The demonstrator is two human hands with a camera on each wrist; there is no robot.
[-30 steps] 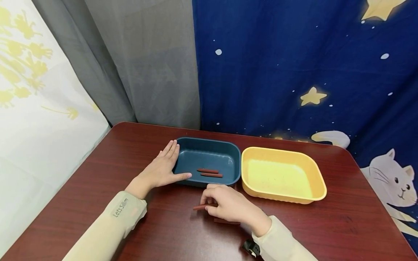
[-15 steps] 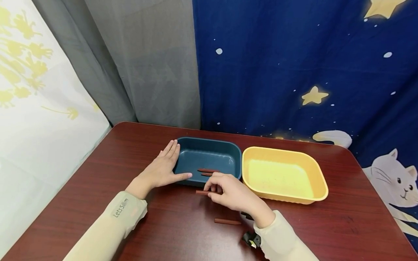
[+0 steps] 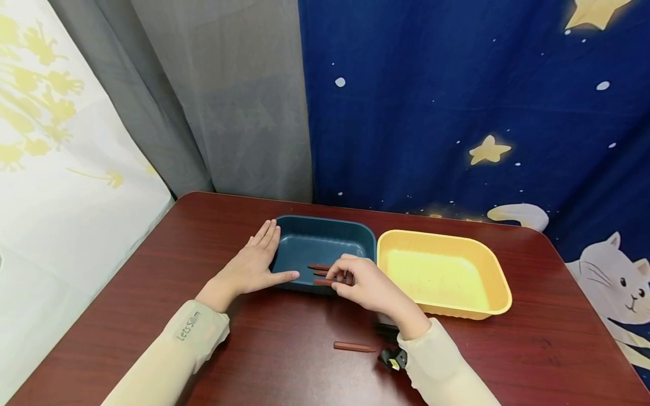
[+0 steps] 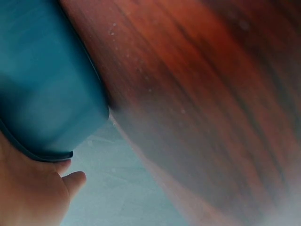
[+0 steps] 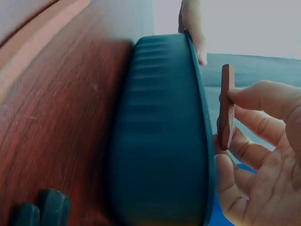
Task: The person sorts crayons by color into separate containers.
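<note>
My right hand [image 3: 363,282] pinches a short reddish-brown stick with a tapered end, like a crayon [image 5: 226,108], between thumb and fingers. It holds it over the near rim of the dark blue bin [image 3: 325,223]. Inside that bin lie two similar reddish-brown sticks [image 3: 317,266], partly covered by the right hand. My left hand [image 3: 249,265] rests on the bin's left end, fingers straight and thumb along the near rim. In the left wrist view, part of that hand [image 4: 33,188] touches the bin's rim.
A yellow bin [image 3: 442,304] stands right beside the blue one. Another reddish-brown stick [image 3: 354,347] lies on the table in front. Dark stick ends [image 5: 54,207] show on the tabletop near the right wrist, which carries a small black device [image 3: 392,359]. Curtains hang behind the table.
The right hand has lifted the reddish-brown stick from the table and carried it away from me to the blue bin's near rim. The left hand has stayed on the bin.
</note>
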